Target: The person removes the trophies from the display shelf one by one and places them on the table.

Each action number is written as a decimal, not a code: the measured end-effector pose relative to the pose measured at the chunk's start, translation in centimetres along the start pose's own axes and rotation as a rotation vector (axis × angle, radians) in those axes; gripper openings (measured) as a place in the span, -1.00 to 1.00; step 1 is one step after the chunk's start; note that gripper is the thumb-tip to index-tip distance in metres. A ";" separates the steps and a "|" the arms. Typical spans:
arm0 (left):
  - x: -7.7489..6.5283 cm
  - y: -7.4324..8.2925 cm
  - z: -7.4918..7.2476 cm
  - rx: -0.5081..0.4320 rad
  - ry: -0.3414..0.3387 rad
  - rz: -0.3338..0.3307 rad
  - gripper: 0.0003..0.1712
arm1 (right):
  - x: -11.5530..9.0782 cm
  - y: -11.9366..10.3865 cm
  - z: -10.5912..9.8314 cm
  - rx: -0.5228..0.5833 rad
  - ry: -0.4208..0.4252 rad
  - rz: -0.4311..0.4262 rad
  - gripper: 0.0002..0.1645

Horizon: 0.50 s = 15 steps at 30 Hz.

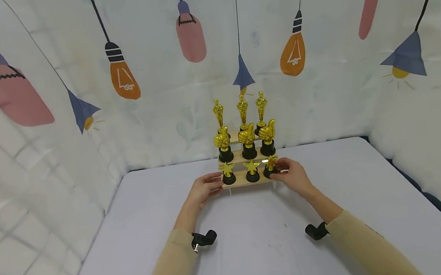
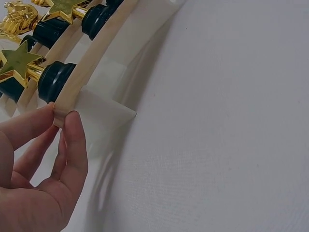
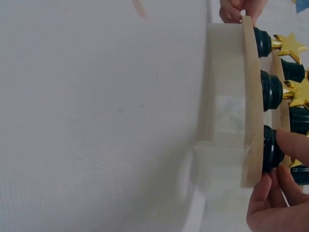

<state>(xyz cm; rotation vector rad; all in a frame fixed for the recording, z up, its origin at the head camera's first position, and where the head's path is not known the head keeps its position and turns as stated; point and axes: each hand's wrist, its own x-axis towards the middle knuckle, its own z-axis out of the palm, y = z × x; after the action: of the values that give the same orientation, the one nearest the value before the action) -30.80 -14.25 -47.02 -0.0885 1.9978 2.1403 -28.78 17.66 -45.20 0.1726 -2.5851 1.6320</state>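
Note:
A tiered wooden display stand (image 1: 241, 180) carries gold trophies on black bases in three rows: figure trophies (image 1: 243, 108) at the back, thumbs-up trophies (image 1: 247, 136) in the middle, star trophies (image 1: 251, 167) in front. My left hand (image 1: 206, 190) pinches the left end of the front shelf board (image 2: 86, 65) between thumb and fingers. At the other end, my right hand (image 1: 294, 177) holds the black base (image 3: 273, 149) of the rightmost star trophy, its thumb on top and fingers below in the right wrist view. That trophy stands on the front board.
A white cloth covers the table (image 1: 246, 241), and the stand is near its back edge. Behind hangs a white curtain (image 1: 163, 125) printed with lamps. Each wrist wears a black strapped camera (image 1: 204, 238). White supports (image 3: 224, 77) hold up the front board.

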 end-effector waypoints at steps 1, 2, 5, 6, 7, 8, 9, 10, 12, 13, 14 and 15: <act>0.0 0.0 0.0 -0.001 -0.001 0.001 -0.52 | 0.0 -0.1 0.1 -0.010 0.000 0.003 -0.45; 0.0 0.0 -0.1 -0.002 -0.002 0.002 -0.52 | 0.0 -0.1 0.1 -0.016 0.001 0.006 -0.46; 0.0 -0.1 -0.1 0.002 -0.009 0.007 -0.52 | 0.0 -0.2 0.2 -0.027 0.004 0.008 -0.46; 0.0 -0.1 -0.1 0.001 -0.011 0.008 -0.52 | 0.0 -0.2 0.2 -0.029 0.004 0.008 -0.46; 0.1 -0.2 -0.1 0.000 -0.011 0.008 -0.52 | 0.0 -0.2 0.2 -0.030 0.004 0.007 -0.47; 0.1 -0.2 -0.2 -0.003 -0.009 0.006 -0.52 | 0.0 -0.2 0.3 -0.031 0.003 0.006 -0.47; 0.1 -0.2 -0.2 -0.008 -0.007 0.003 -0.52 | 0.0 -0.2 0.3 -0.034 -0.002 0.004 -0.47; 0.1 -0.2 -0.2 -0.011 -0.005 -0.001 -0.52 | -0.1 -0.2 0.3 -0.036 -0.005 0.003 -0.47; 0.2 -0.2 -0.2 -0.023 -0.004 -0.008 -0.52 | -0.1 -0.1 0.4 -0.041 -0.007 0.006 -0.48; 0.2 -0.2 -0.2 -0.028 -0.006 -0.012 -0.52 | -0.1 -0.1 0.4 -0.045 -0.004 0.009 -0.48; 0.2 -0.1 -0.2 -0.030 -0.009 -0.011 -0.52 | -0.1 -0.1 0.4 -0.050 -0.003 0.008 -0.48; 0.2 -0.1 -0.2 -0.033 -0.012 -0.012 -0.52 | -0.1 -0.2 0.4 -0.052 0.000 0.008 -0.48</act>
<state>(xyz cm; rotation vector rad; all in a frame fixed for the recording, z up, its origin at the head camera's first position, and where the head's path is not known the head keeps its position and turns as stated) -30.97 -14.45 -47.14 -0.0917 1.9511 2.1611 -28.66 17.26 -45.24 0.1586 -2.6282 1.5658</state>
